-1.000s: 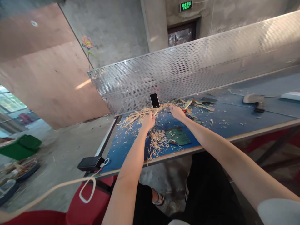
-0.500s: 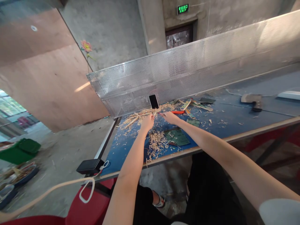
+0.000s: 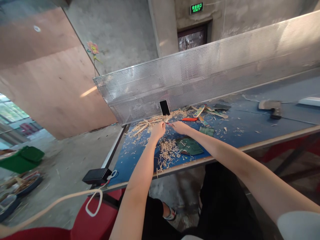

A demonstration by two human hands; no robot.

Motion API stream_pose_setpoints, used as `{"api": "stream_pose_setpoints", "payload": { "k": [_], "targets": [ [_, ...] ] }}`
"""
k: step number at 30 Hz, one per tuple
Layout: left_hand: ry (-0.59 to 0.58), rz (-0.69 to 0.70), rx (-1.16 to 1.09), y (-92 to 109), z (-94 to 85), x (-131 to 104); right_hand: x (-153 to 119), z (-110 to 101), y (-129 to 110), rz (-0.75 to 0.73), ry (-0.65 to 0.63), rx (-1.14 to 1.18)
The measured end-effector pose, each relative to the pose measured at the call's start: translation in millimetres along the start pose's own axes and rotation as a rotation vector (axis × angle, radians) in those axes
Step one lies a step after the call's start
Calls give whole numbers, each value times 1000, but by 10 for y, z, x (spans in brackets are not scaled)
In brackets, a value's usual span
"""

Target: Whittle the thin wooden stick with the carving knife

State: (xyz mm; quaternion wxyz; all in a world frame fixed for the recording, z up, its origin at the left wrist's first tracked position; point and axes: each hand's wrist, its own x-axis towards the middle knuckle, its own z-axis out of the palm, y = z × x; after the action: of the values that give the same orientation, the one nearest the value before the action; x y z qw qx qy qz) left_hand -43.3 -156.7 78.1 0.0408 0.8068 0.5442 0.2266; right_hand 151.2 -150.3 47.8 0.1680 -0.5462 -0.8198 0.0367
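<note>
My left hand (image 3: 158, 130) is closed in a pinch over the blue table, with a thin pale piece of wood (image 3: 166, 122) at its fingertips. Close on its right, my right hand (image 3: 180, 127) is also closed, its fingertips almost meeting the left ones. What the right fingers grip is too small to make out. An orange-red handle-like object (image 3: 189, 119) lies just beyond the right hand. Pale curled wood shavings (image 3: 168, 151) are heaped below the hands, beside a dark green sheet (image 3: 189, 146). Thin wood strips (image 3: 141, 128) lie to the left.
A phone (image 3: 164, 108) leans on the perforated metal screen (image 3: 140, 78) behind the hands. Scraps (image 3: 212, 112) lie at the right, and a cleaver (image 3: 271, 107) farther right. A black box (image 3: 97, 176) with a white cable sits at the table's left corner, near a red chair (image 3: 97, 213).
My hands have shifted slightly and sit a little closer together at the fingertips. The view has moved a touch; the things on the table lie as before.
</note>
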Motion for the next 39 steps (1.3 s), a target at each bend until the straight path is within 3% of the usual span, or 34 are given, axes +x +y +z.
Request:
{"api": "stream_pose_setpoints", "payload": {
  "k": [9,18,31,36,39],
  "targets": [
    [11,37,-85,-65,41,61,-30,-71,-104,108,30,-41],
    [6,29,-106,-102,48,92,23,2,-149,180,48,-45],
    [-24,-39,-261,-193,145,141,44,59,-142,183,72,-86],
    [33,38,-244,-209,173,157,30,35,-167,198,45,-97],
    [56,13,-269,-208,196,161,17,7,-194,212,16,-115]
  ]
}}
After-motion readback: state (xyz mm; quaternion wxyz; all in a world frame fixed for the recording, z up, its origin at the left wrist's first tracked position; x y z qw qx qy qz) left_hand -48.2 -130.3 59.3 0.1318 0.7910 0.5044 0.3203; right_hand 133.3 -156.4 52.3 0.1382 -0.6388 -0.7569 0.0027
